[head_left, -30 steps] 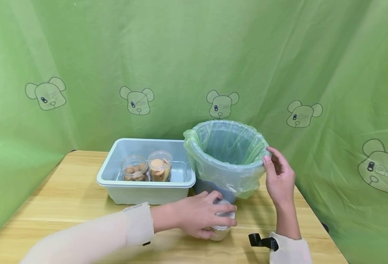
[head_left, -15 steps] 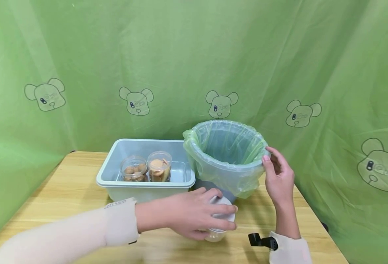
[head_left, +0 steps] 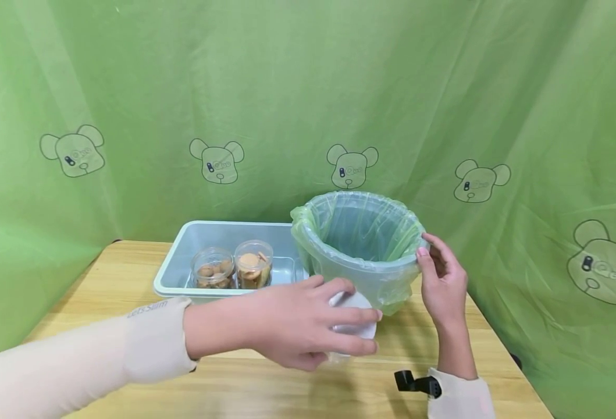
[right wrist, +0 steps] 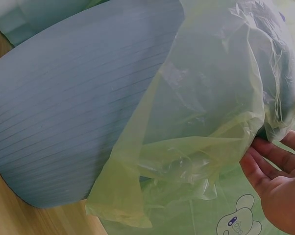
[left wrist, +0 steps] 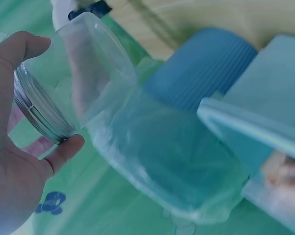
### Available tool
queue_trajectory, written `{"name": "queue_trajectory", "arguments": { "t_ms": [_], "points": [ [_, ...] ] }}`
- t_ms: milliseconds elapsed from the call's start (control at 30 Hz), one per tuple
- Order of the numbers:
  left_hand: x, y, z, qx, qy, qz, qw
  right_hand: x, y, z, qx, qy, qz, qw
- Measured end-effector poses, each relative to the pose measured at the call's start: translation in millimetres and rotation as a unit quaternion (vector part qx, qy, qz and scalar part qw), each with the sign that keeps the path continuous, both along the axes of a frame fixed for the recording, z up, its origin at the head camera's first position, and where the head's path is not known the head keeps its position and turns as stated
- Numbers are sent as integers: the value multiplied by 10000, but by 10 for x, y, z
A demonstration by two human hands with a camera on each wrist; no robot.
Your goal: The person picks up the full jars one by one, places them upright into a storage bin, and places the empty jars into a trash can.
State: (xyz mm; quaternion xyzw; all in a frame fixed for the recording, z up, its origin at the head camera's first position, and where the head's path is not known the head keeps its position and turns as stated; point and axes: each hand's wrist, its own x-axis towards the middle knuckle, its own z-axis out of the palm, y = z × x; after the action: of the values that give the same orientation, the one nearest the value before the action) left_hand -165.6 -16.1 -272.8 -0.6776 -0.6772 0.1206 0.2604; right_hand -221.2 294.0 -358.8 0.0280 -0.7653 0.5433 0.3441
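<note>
My left hand [head_left: 308, 323] grips a clear plastic jar by its silver lid [head_left: 356, 320], fingers spread around the lid's edge. In the left wrist view the jar [left wrist: 54, 56] looks empty and tilted, held above the table. My right hand [head_left: 444, 285] holds the right rim of a blue-grey trash bin [right wrist: 79, 98], thumb in front and fingers at the edge. A thin green trash bag [right wrist: 206, 73] lines the bin and folds over its rim; the held jar is in front of the bin, apart from its opening.
A light blue plastic basin [head_left: 182, 256] stands left of the bin. Inside it are a jar of round brown snacks [head_left: 213, 273] and a jar of biscuits [head_left: 254, 267]. A wooden table [head_left: 266, 390] lies beneath; a green curtain [head_left: 287, 87] hangs behind.
My left hand has lifted the jar from near the table top and tilted it; the left forearm has come up over the basin's front edge. My right hand stays on the bin rim.
</note>
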Motion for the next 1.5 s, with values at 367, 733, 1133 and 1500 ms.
{"name": "queue_trajectory", "arguments": {
  "t_ms": [367, 733, 1133, 1500],
  "points": [
    [-122, -134, 428, 800, 155, -284, 9963, -16, 14, -16, 21, 65, 47, 10000],
    [-422, -235, 811, 1091, 102, 42, 9940, -21, 22, -2, -42, 23, 70, 10000],
    [-928, -109, 783, 1516, -231, 441, 9872, 6, 23, -4, -50, 4, 57, 10000],
    [-1305, 165, 669, 1138, -521, 1193, 9849, 5, 12, 15, -45, 89, 149, 9998]
  ]
}}
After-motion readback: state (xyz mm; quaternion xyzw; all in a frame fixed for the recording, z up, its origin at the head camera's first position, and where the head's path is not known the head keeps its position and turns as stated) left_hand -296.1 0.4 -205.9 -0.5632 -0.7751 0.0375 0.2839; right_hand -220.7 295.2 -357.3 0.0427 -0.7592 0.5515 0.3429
